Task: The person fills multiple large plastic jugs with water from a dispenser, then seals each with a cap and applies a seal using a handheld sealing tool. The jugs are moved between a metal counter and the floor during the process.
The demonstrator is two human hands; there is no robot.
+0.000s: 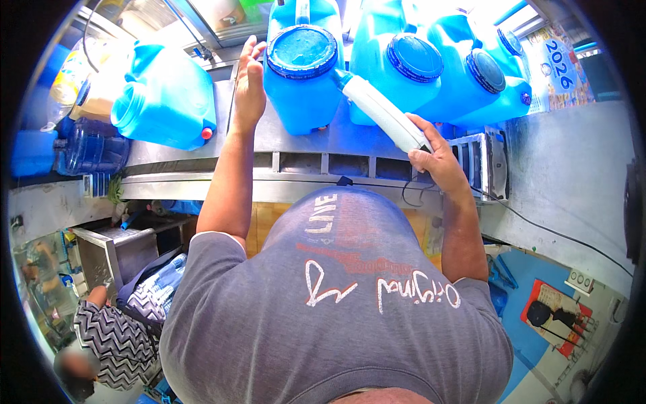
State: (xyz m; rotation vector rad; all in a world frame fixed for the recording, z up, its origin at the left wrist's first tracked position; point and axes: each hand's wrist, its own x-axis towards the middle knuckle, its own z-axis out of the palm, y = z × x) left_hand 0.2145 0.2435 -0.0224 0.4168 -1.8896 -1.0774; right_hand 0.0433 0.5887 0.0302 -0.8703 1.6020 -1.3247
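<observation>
My right hand (438, 159) grips the rear end of a white handheld heat gun (386, 108). Its narrow nozzle points up and left, close to the rim of a dark blue screw lid (302, 50). That lid sits on a blue plastic water jug (303, 103) standing upright on a metal counter (242, 139). Along the jug's left side, my left hand (251, 86) is held upright with nothing in it; whether it touches the jug, I cannot tell. A black cord (550, 232) trails off at the right.
More lidded blue jugs (393, 96) line the counter to the right. An uncapped blue jug (171, 101) stands left, near a clear blue round bottle (96, 146). Slatted metal edging (348, 164) runs along the front. Another person (121, 338) is at lower left, beside a steel sink (116, 247).
</observation>
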